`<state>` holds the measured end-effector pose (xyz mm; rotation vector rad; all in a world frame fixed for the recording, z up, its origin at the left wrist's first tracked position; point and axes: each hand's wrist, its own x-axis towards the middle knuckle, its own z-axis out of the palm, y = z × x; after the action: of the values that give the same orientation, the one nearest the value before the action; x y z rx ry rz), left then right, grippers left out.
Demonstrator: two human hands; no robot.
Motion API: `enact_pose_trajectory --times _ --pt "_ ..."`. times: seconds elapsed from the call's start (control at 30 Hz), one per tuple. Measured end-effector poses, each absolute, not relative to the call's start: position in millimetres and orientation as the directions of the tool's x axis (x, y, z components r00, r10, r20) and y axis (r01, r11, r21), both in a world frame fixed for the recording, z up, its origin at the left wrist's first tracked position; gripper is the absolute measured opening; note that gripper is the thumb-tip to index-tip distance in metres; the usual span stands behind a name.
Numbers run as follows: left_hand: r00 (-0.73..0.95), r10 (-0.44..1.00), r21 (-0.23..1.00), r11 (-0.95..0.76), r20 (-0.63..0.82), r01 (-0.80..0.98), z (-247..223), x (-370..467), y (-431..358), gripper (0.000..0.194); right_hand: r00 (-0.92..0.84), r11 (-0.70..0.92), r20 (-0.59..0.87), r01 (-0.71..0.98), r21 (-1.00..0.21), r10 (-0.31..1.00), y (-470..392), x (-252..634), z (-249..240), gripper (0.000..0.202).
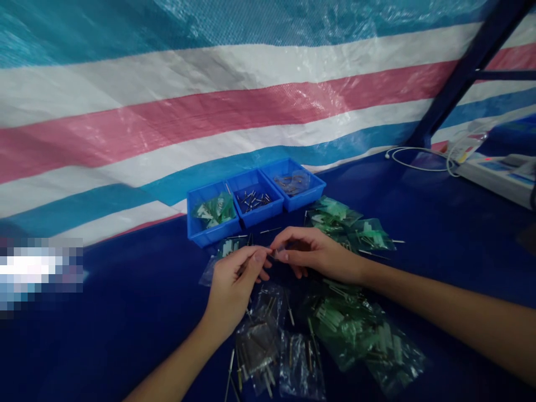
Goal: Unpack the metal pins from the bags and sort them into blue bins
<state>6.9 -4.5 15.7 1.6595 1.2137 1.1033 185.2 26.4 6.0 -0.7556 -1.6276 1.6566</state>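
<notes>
At the frame's centre, my right hand (318, 252) is pinching a small clear piece (275, 253) at its fingertips; my left hand (234, 276) is meeting it leftward, equally near, hold unclear, long axis unreadable.

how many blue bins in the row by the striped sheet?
3, side by side: left bin with green packets, middle bin with loose metal pieces, right bin with clear bag. Can't tell if the blue thing far right is another.
</notes>
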Motion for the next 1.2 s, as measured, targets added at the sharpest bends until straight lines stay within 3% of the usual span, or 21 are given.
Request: enact_pose_trajectory --times 0.13,0.23,0.3,0.4,0.53,0.73,0.83,1.0,1.1,1.2 --pt "0.131 0.972 0.916 -0.228 0.194 0.331 14.8 6.0 -6.3 0.018 -0.562 0.028 0.057 -0.06 -0.998 0.825 24.6 183.8 5.5 0.017" --pt "0.089 0.944 0.852 -0.327 0.319 0.41 12.2 5.7 -7.4 0.017 -0.521 -0.021 0.02 -0.072 -0.997 0.853 24.3 182.5 5.1 0.022" --pt "0.083 0.917 0.821 -0.387 0.39 0.42 9.8 5.4 -7.3 0.028 -0.504 -0.036 0.009 -0.078 -0.996 0.863 24.8 182.2 4.5 0.025" --pt "0.178 0.899 0.793 -0.438 0.401 0.425 7.3 4.4 -5.8 0.039 -0.502 -0.049 0.0 -0.085 -0.995 0.865 26.0 182.5 3.7 0.025" --pt "0.275 0.884 0.728 -0.468 0.379 0.501 8.1 3.1 -4.3 0.031 -0.55 -0.059 -0.015 -0.062 -0.996 0.835 26.6 183.1 5.2 0.024" --pt "0.174 0.919 0.795 -0.394 0.354 0.462 14.5 5.9 -5.7 0.015 -0.531 0.023 0.049 -0.055 -0.998 0.846 25.8 182.3 4.3 0.018" --pt "0.139 0.933 0.816 -0.358 0.332 0.454 17.4 7.2 -5.6 0.018 -0.495 0.073 0.094 -0.062 -0.995 0.864 25.0 183.0 3.5 0.026" --pt "0.147 0.956 0.843 -0.293 0.254 0.452 19.2 7.6 -5.2 0.029 -0.601 0.138 0.125 -0.025 -0.99 0.79 22.9 185.2 7.1 0.023" --pt "0.154 0.963 0.857 -0.267 0.221 0.441 18.3 8.0 -5.8 0.03 -0.579 0.123 0.108 -0.014 -0.992 0.808 22.9 184.3 8.1 0.023" --pt "0.054 0.971 0.881 -0.235 0.233 0.412 15.3 8.1 -5.9 0.027 -0.536 0.065 0.061 -0.013 -0.998 0.842 24.1 183.2 7.1 0.027"
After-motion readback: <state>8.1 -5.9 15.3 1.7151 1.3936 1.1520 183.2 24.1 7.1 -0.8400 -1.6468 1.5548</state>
